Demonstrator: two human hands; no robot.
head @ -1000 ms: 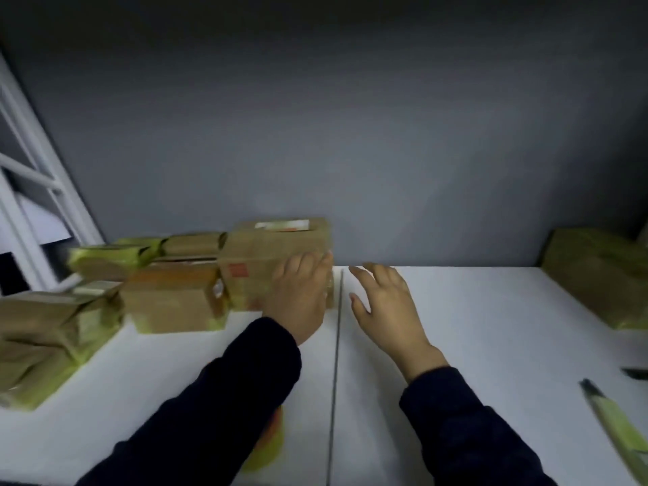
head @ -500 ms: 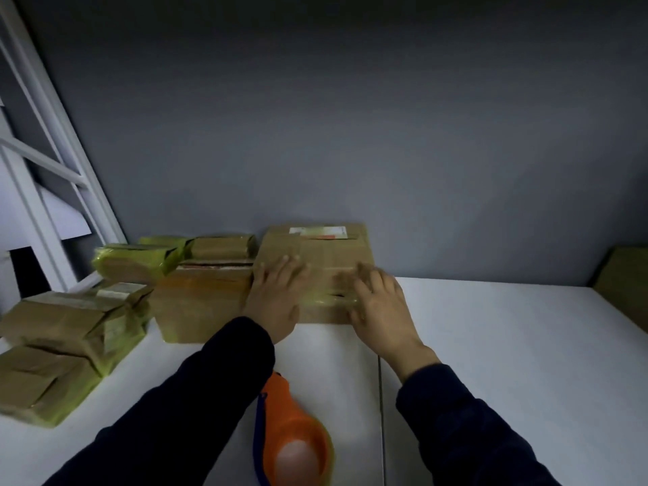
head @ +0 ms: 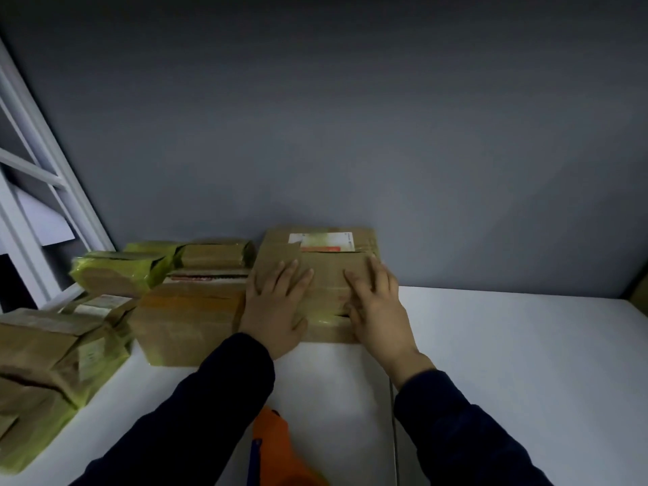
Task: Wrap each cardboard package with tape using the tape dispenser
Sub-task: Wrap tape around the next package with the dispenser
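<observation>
Cardboard is what we have under both palms: a brown box [head: 328,275] sits at the back of the white table [head: 508,363], up against the grey wall [head: 350,117]. Our left hand [head: 277,303] lies flat on the box's left part and our right hand [head: 377,306] on its right part, fingers straight and slightly spread, pointing towards the wall. Neither hand curls round anything. The box top shows between our two hands, and a white and orange label [head: 321,242] lies just beyond our fingertips, near the far edge. An orange tape dispenser [head: 277,447] lies on the table near us, between our dark sleeves, apart from both hands. Just left of the box stands another cardboard package [head: 189,320]. Behind it are packages wrapped in yellowish tape [head: 115,273], and more are piled at the left edge [head: 52,349].
</observation>
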